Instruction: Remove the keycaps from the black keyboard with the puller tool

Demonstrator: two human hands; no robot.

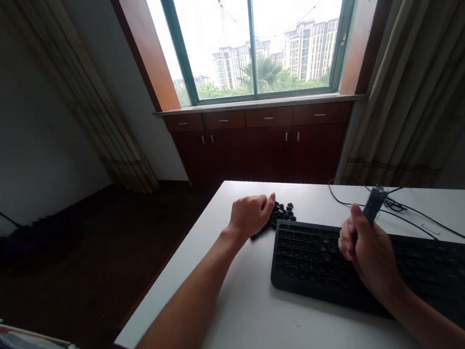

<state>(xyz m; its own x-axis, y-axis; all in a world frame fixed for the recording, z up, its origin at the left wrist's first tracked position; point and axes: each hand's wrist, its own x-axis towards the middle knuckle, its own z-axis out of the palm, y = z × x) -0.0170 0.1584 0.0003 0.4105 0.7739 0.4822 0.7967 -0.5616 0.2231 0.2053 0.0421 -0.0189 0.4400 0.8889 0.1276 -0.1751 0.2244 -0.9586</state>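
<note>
A black keyboard (312, 280) lies at a slant on the white table. Many spots at its left end look bare of keycaps. Beyond its far left corner is a small heap of loose black keycaps (285, 212). My left hand (253, 215) rests over the heap's left side, its fingers curled under and mostly hidden; I cannot see what is in them. Above the keyboard, my right hand (368, 243) is closed around a dark flat-handled tool (375, 205), thumb along it, its upper end pointing up and away. The tool's lower end is hidden by the hand.
Thin black cables (405, 212) loop over the table behind the keyboard. A small bent wire piece (430, 228) lies near them. The white table (249, 318) ends at a left edge above a dark floor. Dark red cabinets (238, 148) stand beneath the window.
</note>
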